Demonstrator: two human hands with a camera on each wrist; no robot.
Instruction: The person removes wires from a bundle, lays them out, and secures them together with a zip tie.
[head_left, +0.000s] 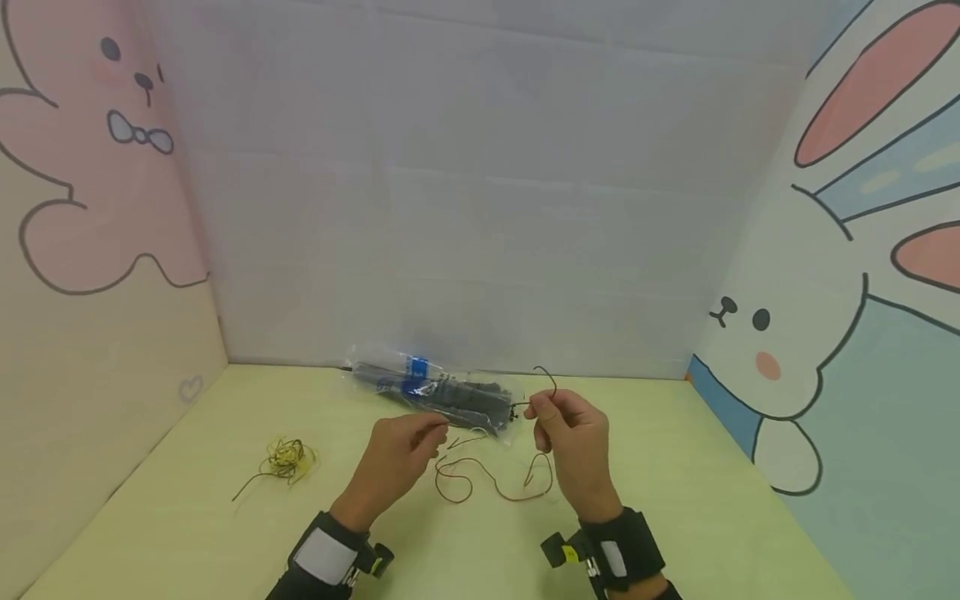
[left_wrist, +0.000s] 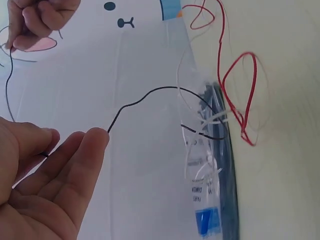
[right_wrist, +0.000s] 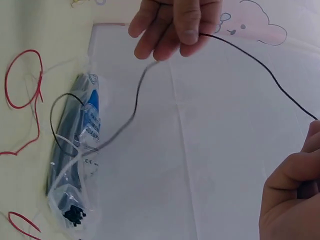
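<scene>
My left hand (head_left: 405, 454) pinches a thin black wire (left_wrist: 165, 88) between thumb and fingers. The wire's loose part curves away from the fingertips and ends in a hook shape in front of the plastic bag (head_left: 465, 396). My right hand (head_left: 577, 450) grips the same wire farther along, with a short bent piece sticking up above the fingers. Between both hands the wire runs in a loose curve, as the right wrist view shows. A red wire (left_wrist: 220, 65) lies in loops on the table below the hands, with a thin white wire (right_wrist: 56, 177) near it.
The clear bag holds dark, long items and carries a blue label (head_left: 415, 375); it lies near the back wall (head_left: 465, 208). A tangled yellow wire bundle (head_left: 288, 458) sits on the left of the pale table (head_left: 187, 533). Printed side panels (head_left: 885, 400) enclose the table.
</scene>
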